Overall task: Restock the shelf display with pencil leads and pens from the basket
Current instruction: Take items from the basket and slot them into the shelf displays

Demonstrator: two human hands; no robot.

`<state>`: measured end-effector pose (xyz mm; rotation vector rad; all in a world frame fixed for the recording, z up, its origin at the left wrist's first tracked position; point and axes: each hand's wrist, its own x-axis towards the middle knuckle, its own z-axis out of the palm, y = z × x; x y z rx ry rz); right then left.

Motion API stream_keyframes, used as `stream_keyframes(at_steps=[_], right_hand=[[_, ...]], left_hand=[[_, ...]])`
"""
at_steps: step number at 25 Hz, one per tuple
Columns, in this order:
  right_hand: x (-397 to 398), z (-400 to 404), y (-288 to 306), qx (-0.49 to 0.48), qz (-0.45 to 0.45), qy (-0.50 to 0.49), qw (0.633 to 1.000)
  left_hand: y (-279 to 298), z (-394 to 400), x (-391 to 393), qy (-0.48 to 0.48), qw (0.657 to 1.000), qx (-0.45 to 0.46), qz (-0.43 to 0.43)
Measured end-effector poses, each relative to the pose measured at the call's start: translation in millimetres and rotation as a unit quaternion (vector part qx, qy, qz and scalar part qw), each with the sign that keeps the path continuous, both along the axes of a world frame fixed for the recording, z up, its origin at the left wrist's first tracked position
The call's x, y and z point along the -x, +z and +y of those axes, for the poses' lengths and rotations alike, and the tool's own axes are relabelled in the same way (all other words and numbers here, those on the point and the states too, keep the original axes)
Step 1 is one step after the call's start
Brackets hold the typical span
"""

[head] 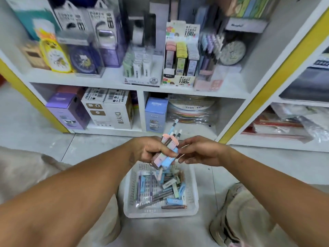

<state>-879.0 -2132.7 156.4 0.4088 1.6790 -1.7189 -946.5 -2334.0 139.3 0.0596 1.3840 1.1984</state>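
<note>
My left hand [151, 148] grips a bundle of pens and lead packs [169, 148], pink and blue, tips pointing up toward the shelf. My right hand [197, 152] touches the bundle's right side with its fingertips, fingers curled toward it. Below both hands a white perforated basket [131, 207] sits on the floor, holding several more blue, green and grey packs [163, 189]. On the middle shelf stands the lead display [179, 65] with pink, yellow and grey packs, and beside it a pen display [210, 50].
A 2B lead box [140, 68] stands left of the lead display. Clocks and boxed goods fill the shelf's left part. The lower shelf [110, 130] holds boxes and stacked wrapped plates. My knees and a shoe [231, 220] flank the basket on the tiled floor.
</note>
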Motion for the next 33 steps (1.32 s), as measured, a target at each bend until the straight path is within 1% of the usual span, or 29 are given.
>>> stream_keyframes(at_steps=[3, 5, 8, 11, 14, 18, 20, 22, 24, 25, 27, 28, 31, 33], right_hand=[[2, 5, 45, 0.001, 0.052, -0.059, 0.997], [5, 9, 71, 0.002, 0.082, -0.097, 0.992], [12, 14, 108, 0.032, 0.127, -0.136, 0.982], [22, 24, 139, 0.058, 0.173, -0.213, 0.96], [36, 29, 162, 0.033, 0.245, -0.246, 0.937], [58, 26, 188, -0.057, 0.321, -0.221, 0.919], [70, 26, 199, -0.082, 0.353, -0.204, 0.909], [81, 27, 205, -0.054, 0.377, -0.193, 0.904], [89, 28, 205, -0.011, 0.388, -0.164, 0.907], [94, 29, 203, -0.013, 0.395, -0.138, 0.908], [103, 27, 200, -0.045, 0.411, -0.082, 0.907], [107, 25, 198, -0.05, 0.415, -0.061, 0.907], [117, 15, 195, -0.048, 0.415, -0.01, 0.909], [125, 8, 194, -0.063, 0.411, -0.008, 0.91]], left_hand=[[49, 12, 7, 0.019, 0.998, -0.04, 0.04], [80, 18, 10, 0.046, 0.996, -0.056, 0.046], [119, 26, 17, 0.102, 0.99, -0.086, 0.047], [150, 33, 28, 0.15, 0.982, -0.1, 0.048], [171, 40, 43, 0.17, 0.979, -0.093, 0.065], [191, 45, 65, 0.16, 0.978, -0.075, 0.112], [199, 46, 78, 0.184, 0.969, -0.056, 0.151], [203, 42, 87, 0.227, 0.959, -0.047, 0.164], [207, 36, 95, 0.248, 0.955, -0.064, 0.149], [208, 32, 99, 0.261, 0.952, -0.079, 0.138], [209, 24, 108, 0.295, 0.943, -0.104, 0.117], [210, 20, 111, 0.308, 0.938, -0.106, 0.119], [212, 12, 116, 0.34, 0.922, -0.087, 0.165], [212, 7, 119, 0.361, 0.906, -0.074, 0.206]])
